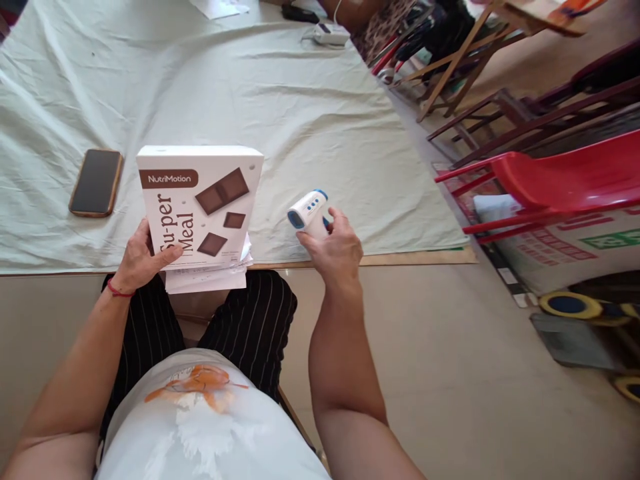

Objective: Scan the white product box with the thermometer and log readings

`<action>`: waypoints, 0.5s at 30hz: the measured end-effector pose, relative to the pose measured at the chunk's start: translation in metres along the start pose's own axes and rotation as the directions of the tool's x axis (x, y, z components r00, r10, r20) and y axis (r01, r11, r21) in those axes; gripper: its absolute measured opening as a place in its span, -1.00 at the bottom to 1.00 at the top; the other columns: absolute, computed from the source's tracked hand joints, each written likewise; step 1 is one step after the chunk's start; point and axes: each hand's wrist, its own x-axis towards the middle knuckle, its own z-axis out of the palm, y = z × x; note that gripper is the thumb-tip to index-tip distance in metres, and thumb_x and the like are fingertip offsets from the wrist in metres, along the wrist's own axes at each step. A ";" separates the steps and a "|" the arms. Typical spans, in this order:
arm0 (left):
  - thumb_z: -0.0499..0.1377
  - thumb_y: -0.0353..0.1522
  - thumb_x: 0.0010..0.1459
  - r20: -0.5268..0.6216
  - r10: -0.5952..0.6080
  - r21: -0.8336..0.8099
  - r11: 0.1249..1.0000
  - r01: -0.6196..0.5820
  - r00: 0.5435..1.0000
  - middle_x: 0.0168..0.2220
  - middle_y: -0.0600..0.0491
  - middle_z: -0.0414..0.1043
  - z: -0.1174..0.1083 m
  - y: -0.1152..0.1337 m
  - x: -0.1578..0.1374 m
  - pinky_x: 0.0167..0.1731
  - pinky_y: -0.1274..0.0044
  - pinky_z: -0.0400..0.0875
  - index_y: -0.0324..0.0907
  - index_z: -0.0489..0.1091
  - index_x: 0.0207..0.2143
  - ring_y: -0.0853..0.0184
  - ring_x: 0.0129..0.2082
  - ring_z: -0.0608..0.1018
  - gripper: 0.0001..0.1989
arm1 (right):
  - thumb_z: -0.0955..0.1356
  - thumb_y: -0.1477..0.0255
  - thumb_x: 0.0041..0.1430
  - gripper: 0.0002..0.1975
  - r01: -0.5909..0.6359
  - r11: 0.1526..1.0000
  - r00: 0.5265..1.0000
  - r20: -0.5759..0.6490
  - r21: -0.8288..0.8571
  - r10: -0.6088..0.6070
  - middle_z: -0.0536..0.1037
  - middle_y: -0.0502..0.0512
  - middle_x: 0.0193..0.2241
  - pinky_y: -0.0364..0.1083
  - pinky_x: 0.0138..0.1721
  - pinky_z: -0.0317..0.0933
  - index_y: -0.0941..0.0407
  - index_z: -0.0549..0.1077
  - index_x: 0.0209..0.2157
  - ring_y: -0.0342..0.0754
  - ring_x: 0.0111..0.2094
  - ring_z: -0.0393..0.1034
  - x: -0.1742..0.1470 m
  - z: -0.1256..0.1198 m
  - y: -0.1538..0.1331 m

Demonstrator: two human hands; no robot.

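Note:
My left hand (143, 257) grips the lower left corner of a white box (225, 220), thumb across its front. Brown chocolate pieces and the words "NutriMotion" and "Su-per Meal" are printed on that face. Below the box, sheets of paper (205, 280) stick out over the table's front edge. To the right, my right hand (337, 247) is closed around the handle of a white and blue infrared thermometer (309, 208). Small blue buttons line its side, and a dark blue end faces left. Part of the handle is hidden by my fingers.
A phone (97, 183) lies on the cream tablecloth (210, 87) at the left. Near the far edge are a small white device (330, 35) with a cable, a dark object (300, 13) and paper (220, 7). A red plastic chair (560, 173) stands right of the table.

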 end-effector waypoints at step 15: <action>0.54 -0.01 -0.07 -0.007 -0.007 -0.031 1.000 0.007 1.000 -0.05 -0.11 0.65 0.001 0.002 -0.001 -0.10 0.29 0.67 -0.15 0.43 -0.05 0.05 -0.07 0.69 -0.34 | 0.29 0.41 0.32 -0.66 0.456 0.872 0.884 0.020 0.178 -0.467 0.50 0.28 -0.03 0.20 0.19 0.26 0.09 0.60 0.04 0.20 0.07 0.35 -0.013 0.051 -0.037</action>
